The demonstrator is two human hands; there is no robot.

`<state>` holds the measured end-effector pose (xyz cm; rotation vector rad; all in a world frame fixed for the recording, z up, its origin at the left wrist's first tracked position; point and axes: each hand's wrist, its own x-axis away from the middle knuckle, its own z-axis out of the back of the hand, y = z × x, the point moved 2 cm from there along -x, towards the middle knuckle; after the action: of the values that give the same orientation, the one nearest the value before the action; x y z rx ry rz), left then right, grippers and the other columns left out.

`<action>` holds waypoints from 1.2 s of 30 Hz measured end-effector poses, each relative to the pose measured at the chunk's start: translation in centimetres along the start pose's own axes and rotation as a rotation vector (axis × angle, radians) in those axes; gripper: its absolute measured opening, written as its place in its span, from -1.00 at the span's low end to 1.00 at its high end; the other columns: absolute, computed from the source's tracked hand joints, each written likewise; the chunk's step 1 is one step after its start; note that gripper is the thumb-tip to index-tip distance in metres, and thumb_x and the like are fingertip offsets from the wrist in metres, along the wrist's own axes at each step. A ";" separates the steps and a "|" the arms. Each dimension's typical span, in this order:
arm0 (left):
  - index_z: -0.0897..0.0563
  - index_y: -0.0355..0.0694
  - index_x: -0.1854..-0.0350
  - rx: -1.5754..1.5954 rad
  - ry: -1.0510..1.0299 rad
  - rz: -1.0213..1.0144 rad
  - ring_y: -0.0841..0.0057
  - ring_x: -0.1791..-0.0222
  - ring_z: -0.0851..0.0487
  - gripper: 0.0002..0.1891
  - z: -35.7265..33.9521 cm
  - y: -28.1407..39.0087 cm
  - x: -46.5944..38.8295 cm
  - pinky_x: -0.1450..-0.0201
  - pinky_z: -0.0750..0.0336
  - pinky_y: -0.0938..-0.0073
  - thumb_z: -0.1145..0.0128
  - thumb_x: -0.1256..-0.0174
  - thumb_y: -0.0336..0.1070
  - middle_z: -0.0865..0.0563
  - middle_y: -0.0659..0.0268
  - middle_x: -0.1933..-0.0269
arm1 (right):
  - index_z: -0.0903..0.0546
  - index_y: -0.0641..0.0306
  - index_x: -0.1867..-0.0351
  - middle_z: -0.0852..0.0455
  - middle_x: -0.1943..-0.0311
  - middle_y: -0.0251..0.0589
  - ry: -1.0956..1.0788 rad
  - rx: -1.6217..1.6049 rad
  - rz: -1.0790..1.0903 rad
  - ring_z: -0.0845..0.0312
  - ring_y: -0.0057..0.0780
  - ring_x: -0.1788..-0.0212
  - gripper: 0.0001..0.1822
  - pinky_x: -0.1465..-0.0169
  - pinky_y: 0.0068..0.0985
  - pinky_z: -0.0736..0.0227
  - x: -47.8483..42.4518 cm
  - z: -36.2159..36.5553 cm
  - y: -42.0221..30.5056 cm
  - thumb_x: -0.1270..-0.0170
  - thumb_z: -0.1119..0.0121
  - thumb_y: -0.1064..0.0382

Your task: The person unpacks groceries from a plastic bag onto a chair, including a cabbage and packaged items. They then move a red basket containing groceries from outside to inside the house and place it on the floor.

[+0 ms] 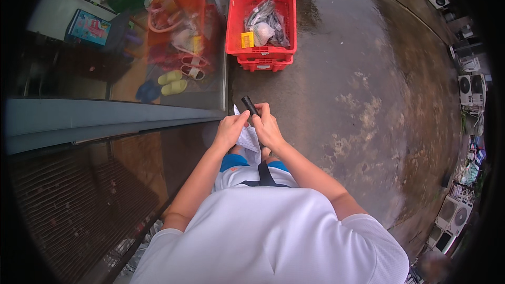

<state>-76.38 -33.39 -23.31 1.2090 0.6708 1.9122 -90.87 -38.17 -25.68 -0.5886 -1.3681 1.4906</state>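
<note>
In front of my waist, my left hand pinches a white sheet of paper bearing print. The sheet hangs folded and bent between my two hands. My right hand grips a short black cylinder, perhaps a small flashlight, tilted up and to the left. My left thumb tip comes close to the cylinder's lower end; whether it touches is unclear. Ahead stand stacked red plastic crates. Inside the top one lie grey items in clear plastic bags, a white wrapped bundle and a yellow box.
At left a glass door with a grey metal frame shows yellow-green slippers behind or reflected in it. Wet concrete ground stretches to the right. Several air-conditioner units line the far right edge.
</note>
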 end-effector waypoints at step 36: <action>-0.71 -0.35 0.31 0.323 0.023 0.172 0.55 0.32 -0.64 -0.65 3.4 -3.3 0.6 0.18 -0.46 0.51 -0.24 -0.31 -0.07 -0.73 0.26 0.31 | -0.68 0.37 0.22 -0.74 0.16 -0.08 -0.152 0.558 1.486 -0.65 -0.39 0.26 -0.67 0.18 -0.52 -0.54 11.3 13.6 -31.0 0.07 -0.07 0.61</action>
<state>-72.36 -30.89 -24.13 1.4868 0.9424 2.0138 -96.66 -38.27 9.59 -1.2269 -0.3621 2.9611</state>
